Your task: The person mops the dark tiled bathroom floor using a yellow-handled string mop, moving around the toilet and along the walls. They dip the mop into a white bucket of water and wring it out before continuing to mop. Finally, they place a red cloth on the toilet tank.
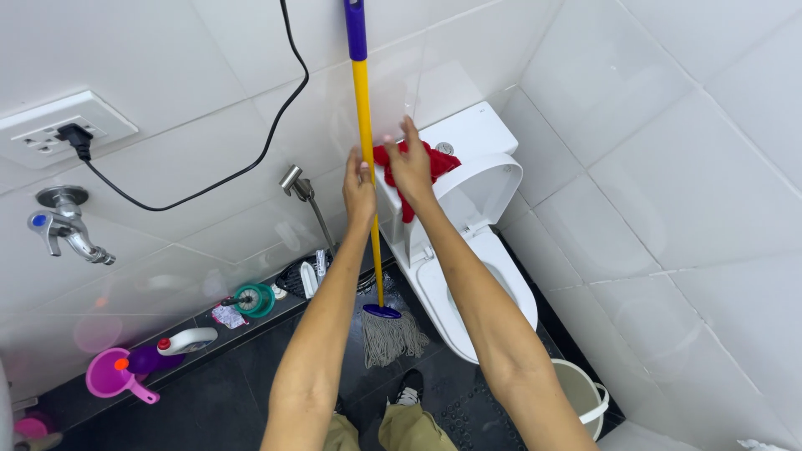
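- Nearest the camera, tan trousers point(393, 430) and a black shoe point(408, 387) show above the dark floor point(251, 392).
- A white bucket point(585, 392) stands at the lower right, beside the toilet point(476, 284).
- The mop point(364, 167) stands upright; its grey strands spread on the floor just left of the toilet bowl, under a blue socket, and the yellow shaft rises to a purple upper section.
- The left hand point(358, 190) is against the yellow shaft partway up; the fingers lie behind the shaft, so I cannot tell whether they are closed round it.
- The right hand point(410, 163) lies on a red cloth point(430, 163) on the toilet tank point(468, 138), fingers spread wide and pressing flat, not clenched on it.
- The cloth sits at the tank's left edge, partly hanging over the front, close to the mop shaft.
- The toilet lid is raised and leans towards the tank.
- On the ledge along the left wall lie a pink funnel point(113, 373), a white bottle point(188, 340) with a red cap, a teal round brush point(253, 298) and a few small items.
- Higher on the white tile wall are a spray nozzle point(294, 182), a chrome tap point(63, 225), and a socket point(63, 125) with a black cable point(251, 163) plugged in.
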